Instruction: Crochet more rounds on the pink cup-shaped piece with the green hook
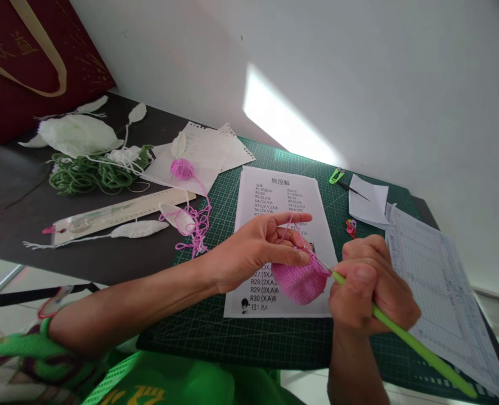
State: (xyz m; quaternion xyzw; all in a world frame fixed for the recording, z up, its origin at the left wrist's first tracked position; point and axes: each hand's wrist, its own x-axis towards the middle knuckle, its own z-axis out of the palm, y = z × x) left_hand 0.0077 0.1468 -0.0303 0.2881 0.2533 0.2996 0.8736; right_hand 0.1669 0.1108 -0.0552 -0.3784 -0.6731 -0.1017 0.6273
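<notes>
Left hand (274,242): thumb and fingers pinch the upper edge of the pink crochet piece (300,279); index finger extended, pink yarn running over it. Right hand (371,284): closed around the green-handled hook (413,340), its metal tip at the piece's edge. Piece sits above the printed pattern sheet (283,197), which lies on the green cutting mat (249,343). Pink yarn ball (182,169) rests on white papers (228,149), left of the sheet; loose strand tangled near the ruler (126,214). Green yarn (91,174) lies farther left on the dark worktop (156,126).
</notes>
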